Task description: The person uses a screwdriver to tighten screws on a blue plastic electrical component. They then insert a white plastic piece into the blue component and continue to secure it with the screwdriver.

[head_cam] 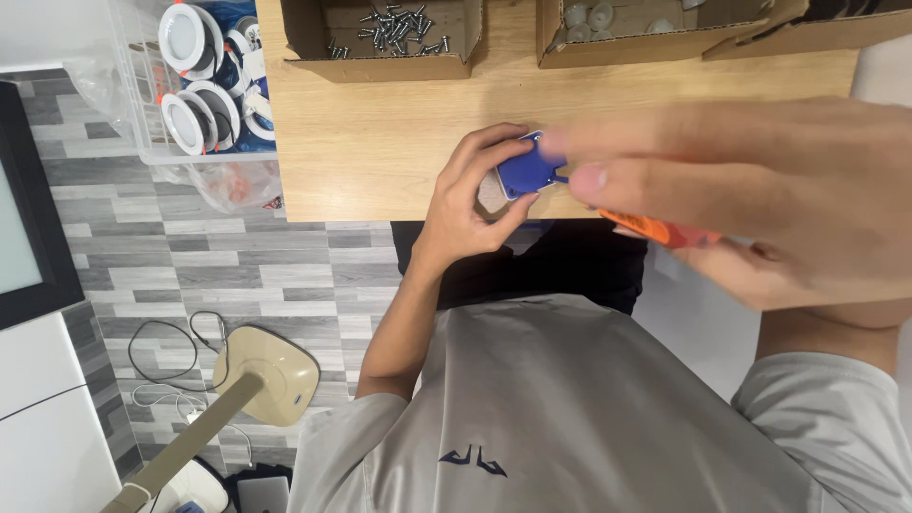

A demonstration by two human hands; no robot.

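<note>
1. Left hand (465, 204) wraps a small blue part (528, 169) with a pale base under it: fingers curled over the far side, thumb pinching from the near side. Firm closed grip.
2. Right hand (760, 195) is close to the camera and blurred. It is closed around an orange tool handle (660, 229); its fingertips reach to the blue part's right edge. The tool tip is hidden, so contact can't be confirmed.
3. The blue part sits over the wooden table (380, 133), just inside the near edge, roughly mid-width.
4. Edges: the table's near edge runs right under the left hand's knuckles, with the wrist hanging off it. The left table edge is well apart from the hands.
5. Open room: bare wood left of the left hand and between the hands and the boxes. The cardboard box of screws (385, 38) and a second cardboard box (646, 33) line the far edge.
6. Orientation: the blue part is roughly squarish, broad face up; its long axis is unclear. The orange handle's long axis runs left-right, slightly tilted, its inner end toward the part.
7. A clear bin of white round fittings (204, 81) stands off the table's left side.
</note>
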